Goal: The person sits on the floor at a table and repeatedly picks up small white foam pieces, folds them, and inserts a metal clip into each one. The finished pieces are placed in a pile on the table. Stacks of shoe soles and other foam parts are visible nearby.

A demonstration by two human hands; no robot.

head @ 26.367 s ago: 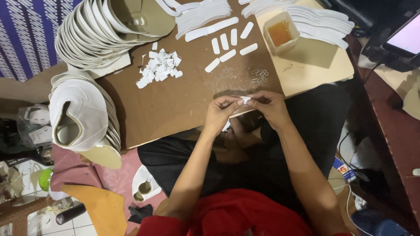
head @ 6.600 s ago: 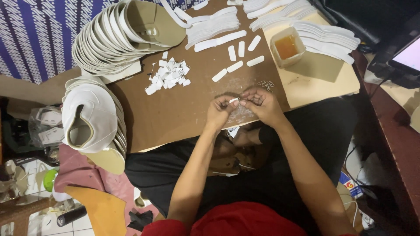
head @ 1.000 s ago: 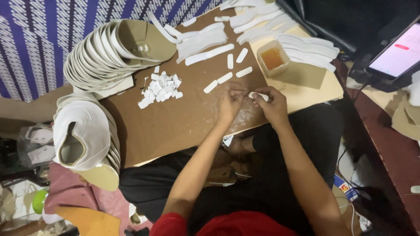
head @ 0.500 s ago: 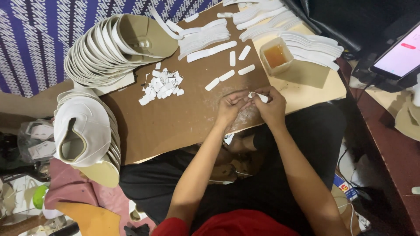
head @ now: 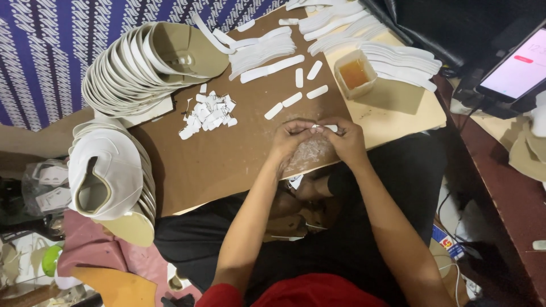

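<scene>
Over the brown board (head: 227, 165), both hands (head: 318, 139) pinch one small white strip (head: 325, 128) between closed fingertips

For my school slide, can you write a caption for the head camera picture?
Two hands, left hand and right hand, pinch a small white strip over a brown board.

head view, steeply down, near

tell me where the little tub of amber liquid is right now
In the head view, the tub of amber liquid sits on the far right part of the board, beyond the right hand, beside the stacked white strips.
</scene>
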